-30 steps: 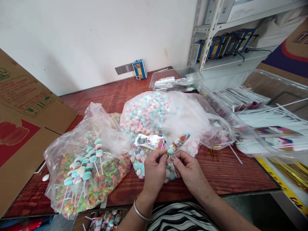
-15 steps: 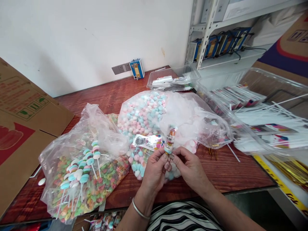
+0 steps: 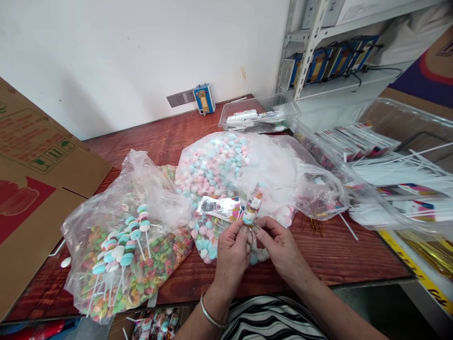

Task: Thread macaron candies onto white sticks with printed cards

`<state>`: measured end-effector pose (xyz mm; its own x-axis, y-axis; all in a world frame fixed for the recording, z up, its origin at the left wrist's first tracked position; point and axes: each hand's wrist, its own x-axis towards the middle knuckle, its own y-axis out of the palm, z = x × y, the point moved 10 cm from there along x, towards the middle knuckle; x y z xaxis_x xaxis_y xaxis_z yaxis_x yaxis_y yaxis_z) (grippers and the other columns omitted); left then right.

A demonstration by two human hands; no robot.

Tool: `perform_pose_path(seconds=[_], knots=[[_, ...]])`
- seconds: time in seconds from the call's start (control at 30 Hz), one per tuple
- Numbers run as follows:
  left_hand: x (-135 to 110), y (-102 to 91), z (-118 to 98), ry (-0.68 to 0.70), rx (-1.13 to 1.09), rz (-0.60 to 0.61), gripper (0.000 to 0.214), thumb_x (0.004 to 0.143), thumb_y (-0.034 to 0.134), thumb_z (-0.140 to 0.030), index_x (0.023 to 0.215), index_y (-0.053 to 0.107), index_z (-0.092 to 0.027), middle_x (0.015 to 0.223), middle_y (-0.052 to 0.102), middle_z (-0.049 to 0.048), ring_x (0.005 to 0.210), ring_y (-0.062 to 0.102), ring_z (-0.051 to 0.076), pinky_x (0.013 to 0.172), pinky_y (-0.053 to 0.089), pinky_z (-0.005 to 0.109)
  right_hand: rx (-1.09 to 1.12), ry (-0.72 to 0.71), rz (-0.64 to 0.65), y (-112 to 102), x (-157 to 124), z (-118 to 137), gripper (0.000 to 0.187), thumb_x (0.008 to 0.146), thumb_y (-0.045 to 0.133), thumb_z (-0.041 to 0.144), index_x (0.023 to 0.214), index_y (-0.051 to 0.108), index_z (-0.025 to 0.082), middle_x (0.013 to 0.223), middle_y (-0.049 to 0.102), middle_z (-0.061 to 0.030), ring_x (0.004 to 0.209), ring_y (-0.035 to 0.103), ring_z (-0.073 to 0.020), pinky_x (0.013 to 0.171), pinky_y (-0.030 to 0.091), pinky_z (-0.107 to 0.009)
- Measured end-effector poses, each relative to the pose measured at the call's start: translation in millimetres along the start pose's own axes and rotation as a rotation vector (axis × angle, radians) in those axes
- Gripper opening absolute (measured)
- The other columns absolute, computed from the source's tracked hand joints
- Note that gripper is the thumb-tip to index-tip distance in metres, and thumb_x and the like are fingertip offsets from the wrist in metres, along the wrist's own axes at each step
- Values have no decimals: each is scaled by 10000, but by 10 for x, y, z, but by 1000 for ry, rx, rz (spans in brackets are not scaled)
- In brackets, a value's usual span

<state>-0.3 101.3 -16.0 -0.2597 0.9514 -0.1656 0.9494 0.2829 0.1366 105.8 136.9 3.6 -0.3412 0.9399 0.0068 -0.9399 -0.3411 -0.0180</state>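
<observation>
Both hands meet in front of me at the neck of a wrapped marshmallow lollipop [image 3: 252,208], its clear printed wrapper pointing up and away. My left hand [image 3: 234,245] pinches the gathered lower end of the wrapper between thumb and fingers. At that neck a bit of gold twist tie [image 3: 249,226] shows, and my right hand [image 3: 274,238] closes its thumb and fingertips on it. The stick is hidden by the hands. Just behind lies a flat printed wrapper [image 3: 220,208] on a large clear bag of pastel marshmallows [image 3: 212,165].
On the left, several unwrapped marshmallow sticks [image 3: 120,248] rest on a bag of colourful ring candy [image 3: 170,252]. A cardboard box [image 3: 53,165] stands beyond it. A clear bin [image 3: 392,208] of white sticks and wrappers is at right, near gold ties [image 3: 428,255]. Wrapped candies [image 3: 155,326] lie below the table edge.
The lollipop's top has tilted slightly to the right and is blurred. Both hands stay together at its neck, fingers shifting a little. The whole view has shifted slightly.
</observation>
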Motion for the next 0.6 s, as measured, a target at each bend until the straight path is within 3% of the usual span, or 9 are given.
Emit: perform_pose_path(seconds=[0.1, 0.2, 0.27, 0.47, 0.6], knots=[[21, 25, 125, -123, -220, 0, 274, 833, 633, -444, 855, 623, -172, 521, 379, -95, 371, 210, 35, 368, 189, 189, -183, -126, -61, -53, -13, 104, 120, 901, 537, 275, 850, 610, 196, 781, 621, -17, 722, 575, -174, 658, 461, -279], [35, -24, 157, -123, -223, -40, 311, 792, 677, -461, 877, 654, -162, 523, 409, -89, 389, 250, 33, 377, 204, 183, -368, -290, -124, -64, -75, 273, 145, 903, 553, 234, 1010, 639, 187, 927, 659, -65, 862, 603, -209, 757, 463, -312], [34, -46, 160, -109, -199, -53, 327, 781, 691, -462, 894, 676, -155, 521, 430, -82, 407, 288, 36, 395, 233, 180, -403, -320, -124, -37, -95, 317, 158, 916, 547, 236, 1036, 638, 187, 944, 658, -73, 877, 605, -212, 770, 464, -317], [5, 28, 147, -72, -294, 8, 310, 808, 671, -466, 849, 661, -159, 423, 353, -103, 339, 242, 38, 343, 199, 175, -230, -153, -84, -31, -29, 246, 137, 920, 551, 288, 876, 643, 197, 822, 647, -36, 783, 601, -192, 722, 468, -295], [-5, 103, 150, -85, -336, 141, 304, 826, 653, -465, 848, 678, -163, 451, 396, -81, 338, 278, 45, 349, 234, 183, -23, -23, 51, 16, -11, 184, 167, 905, 564, 350, 814, 585, 211, 710, 617, 0, 670, 578, -171, 642, 471, -282]])
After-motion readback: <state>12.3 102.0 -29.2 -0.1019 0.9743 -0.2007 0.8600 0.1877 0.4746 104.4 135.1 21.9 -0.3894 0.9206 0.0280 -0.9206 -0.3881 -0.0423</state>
